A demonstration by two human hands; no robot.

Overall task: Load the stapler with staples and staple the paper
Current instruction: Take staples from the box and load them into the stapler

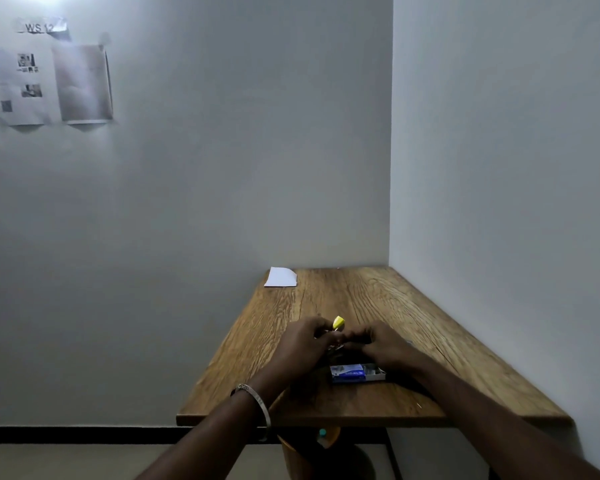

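Left hand [303, 344] curled round yellow stapler [338, 322], mid-table [378, 299]. Right hand [383, 344] just beside, fingertips meeting it; whether pinching staples, impossible to tell. Staple box [355, 372] directly nearer, under right wrist. Paper [280, 277] far back-left, nearer left hand.

Low in the frame, on the wooden table [413, 306], the left hand [300, 344] and right hand [383, 344] meet around a yellow-tipped stapler [338, 322]; a blue staple box [355, 372] lies just below them, and paper [280, 277] lies at the far corner.

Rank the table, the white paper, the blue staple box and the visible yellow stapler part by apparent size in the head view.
1. Table
2. Staple box and paper: alike; the paper lies farther off, so unsure.
3. Yellow stapler part, mostly hidden by hands.
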